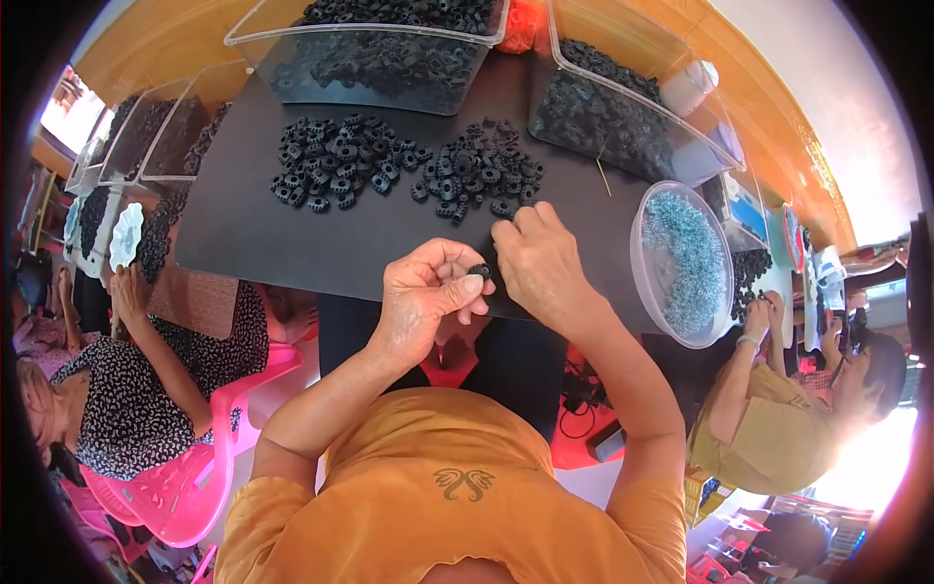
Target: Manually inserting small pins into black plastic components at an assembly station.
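Note:
My left hand point(420, 300) pinches a small black plastic part point(481, 273) between thumb and fingers, just above the table's near edge. Beside it, to the right, my right hand point(541, 261) is closed with its fingers curled down at the near edge of a pile of like black parts point(477, 167). Whatever those fingertips hold, if anything, is hidden. A second, wider pile of black parts point(341, 161) lies to the left of that one. Both piles rest on the dark table point(243, 209).
Clear bins of black parts stand at the back point(379, 73) and back right point(598, 112). A round tub point(637, 263) of tiny pale-blue pieces sits right, near a thin stick point(604, 178). Other people work at left point(146, 389) and right point(778, 419); a pink chair point(219, 457) stands left.

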`<state>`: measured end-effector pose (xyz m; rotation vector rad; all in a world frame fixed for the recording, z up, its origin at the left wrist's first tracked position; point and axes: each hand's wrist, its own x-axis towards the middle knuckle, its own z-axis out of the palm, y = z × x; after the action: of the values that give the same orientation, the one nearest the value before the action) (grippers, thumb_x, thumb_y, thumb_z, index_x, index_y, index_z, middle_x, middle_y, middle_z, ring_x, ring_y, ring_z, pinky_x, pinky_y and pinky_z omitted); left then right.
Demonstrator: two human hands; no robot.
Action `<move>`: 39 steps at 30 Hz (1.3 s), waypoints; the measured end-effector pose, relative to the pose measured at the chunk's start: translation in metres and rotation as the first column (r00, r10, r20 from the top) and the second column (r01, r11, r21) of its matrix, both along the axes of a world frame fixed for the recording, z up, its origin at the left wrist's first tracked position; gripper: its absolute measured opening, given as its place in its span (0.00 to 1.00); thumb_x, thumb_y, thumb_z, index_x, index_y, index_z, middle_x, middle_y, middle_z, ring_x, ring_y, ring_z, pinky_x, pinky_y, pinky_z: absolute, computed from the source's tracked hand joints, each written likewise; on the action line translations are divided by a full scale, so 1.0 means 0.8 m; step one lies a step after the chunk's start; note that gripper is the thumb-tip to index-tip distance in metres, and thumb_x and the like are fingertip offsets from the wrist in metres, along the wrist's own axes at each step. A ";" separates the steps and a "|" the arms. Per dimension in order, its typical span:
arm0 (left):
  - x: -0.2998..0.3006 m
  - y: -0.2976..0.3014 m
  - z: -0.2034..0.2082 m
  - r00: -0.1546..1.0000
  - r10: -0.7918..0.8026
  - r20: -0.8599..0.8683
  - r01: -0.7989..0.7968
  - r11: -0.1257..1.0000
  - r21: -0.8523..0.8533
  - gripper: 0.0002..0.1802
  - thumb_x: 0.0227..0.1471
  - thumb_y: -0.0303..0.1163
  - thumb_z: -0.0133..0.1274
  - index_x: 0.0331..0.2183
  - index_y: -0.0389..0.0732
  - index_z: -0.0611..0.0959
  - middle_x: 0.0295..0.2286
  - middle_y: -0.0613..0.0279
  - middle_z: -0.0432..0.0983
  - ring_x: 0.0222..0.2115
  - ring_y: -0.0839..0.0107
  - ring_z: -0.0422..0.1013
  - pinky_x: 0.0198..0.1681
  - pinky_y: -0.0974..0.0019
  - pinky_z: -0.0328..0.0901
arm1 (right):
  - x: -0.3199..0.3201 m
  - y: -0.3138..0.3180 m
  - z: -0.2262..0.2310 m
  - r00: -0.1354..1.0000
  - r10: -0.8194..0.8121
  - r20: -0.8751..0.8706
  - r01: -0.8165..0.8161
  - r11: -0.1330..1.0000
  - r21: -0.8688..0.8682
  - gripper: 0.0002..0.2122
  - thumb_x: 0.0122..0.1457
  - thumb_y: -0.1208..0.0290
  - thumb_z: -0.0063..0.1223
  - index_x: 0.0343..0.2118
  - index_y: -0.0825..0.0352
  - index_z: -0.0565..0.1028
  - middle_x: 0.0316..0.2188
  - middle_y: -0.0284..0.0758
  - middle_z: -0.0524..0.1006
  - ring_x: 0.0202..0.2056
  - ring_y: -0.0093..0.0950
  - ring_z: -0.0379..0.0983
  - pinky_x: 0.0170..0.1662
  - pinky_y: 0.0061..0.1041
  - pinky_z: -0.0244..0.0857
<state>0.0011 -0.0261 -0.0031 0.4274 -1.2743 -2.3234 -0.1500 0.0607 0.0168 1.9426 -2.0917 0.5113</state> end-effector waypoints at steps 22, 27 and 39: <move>-0.029 -0.006 0.004 0.996 0.045 0.079 -0.050 0.997 0.061 0.07 0.50 0.22 0.52 0.34 0.32 0.75 0.27 0.54 0.77 0.22 0.73 0.73 0.22 0.76 0.66 | 0.011 0.018 -0.005 0.159 -0.025 0.987 0.373 0.927 -0.036 0.09 0.54 0.79 0.52 0.38 0.69 0.76 0.27 0.28 0.75 0.30 0.15 0.70 0.33 0.14 0.64; -0.035 -0.007 -0.003 0.997 0.068 0.019 -0.070 0.995 0.076 0.06 0.51 0.20 0.51 0.34 0.32 0.75 0.27 0.59 0.75 0.24 0.76 0.71 0.25 0.77 0.65 | 0.024 0.010 -0.026 0.322 0.126 0.938 0.280 0.934 -0.222 0.04 0.55 0.83 0.49 0.34 0.74 0.73 0.29 0.33 0.69 0.27 0.18 0.71 0.29 0.18 0.65; -0.023 -0.004 -0.004 1.000 0.027 -0.003 -0.026 0.997 0.075 0.09 0.50 0.22 0.53 0.35 0.31 0.75 0.26 0.57 0.75 0.23 0.71 0.74 0.22 0.75 0.66 | 0.015 0.027 -0.018 0.184 0.103 0.978 0.096 0.988 -0.123 0.09 0.55 0.86 0.47 0.39 0.72 0.72 0.31 0.32 0.72 0.33 0.19 0.70 0.38 0.20 0.66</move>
<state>-0.0172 -0.0291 -0.0060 0.4610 -1.1760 -2.3540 -0.1383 0.0823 0.0023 1.5504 -2.4272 2.4479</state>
